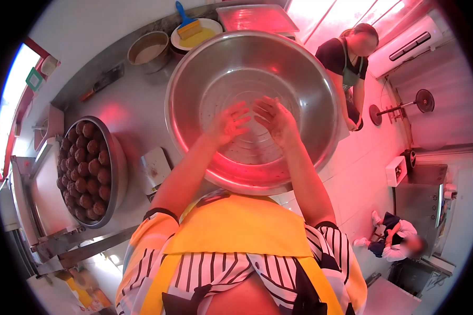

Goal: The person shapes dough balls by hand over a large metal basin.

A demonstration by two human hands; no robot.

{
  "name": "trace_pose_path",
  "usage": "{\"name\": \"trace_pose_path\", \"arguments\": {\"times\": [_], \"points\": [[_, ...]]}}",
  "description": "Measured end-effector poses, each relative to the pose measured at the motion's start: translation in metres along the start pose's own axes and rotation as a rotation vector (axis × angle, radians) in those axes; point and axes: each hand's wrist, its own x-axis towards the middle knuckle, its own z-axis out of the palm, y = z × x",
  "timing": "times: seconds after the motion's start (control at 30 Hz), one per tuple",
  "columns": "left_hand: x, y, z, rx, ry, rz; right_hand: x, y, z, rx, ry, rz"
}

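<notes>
Both my hands hover over a large steel basin (188,68), which holds only faint specks and streaks on its inner surface. My left hand (228,124) has its fingers spread and holds nothing. Close beside it on the right, my right hand (276,119) also has fingers apart, with nothing in it. The fingertips of the two hands face each other with a small gap between. Left of the basin stands a metal bowl (115,152) heaped with round brown balls (84,168). A small flat scale-like device (155,167) lies between bowl and basin.
Behind the basin are a small metal bowl (148,51), a plate (214,25) with yellow liquid and a blue-handled brush (186,22), and a pinkish tray (257,19). A cleaver (104,83) lies at the back left. One person (349,68) stands right; another (397,233) sits farther off.
</notes>
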Motion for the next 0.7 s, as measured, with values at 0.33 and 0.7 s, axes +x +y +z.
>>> {"name": "trace_pose_path", "arguments": {"times": [0.33,0.7], "points": [[-0.012,0.023,0.023,-0.521,-0.232,-0.105,-0.010,0.014,0.018,-0.561,0.016,-0.087],[0.010,-0.005,0.008,-0.290,-0.027,0.016,-0.003,0.029,0.031,-0.953,0.085,-0.342]]}}
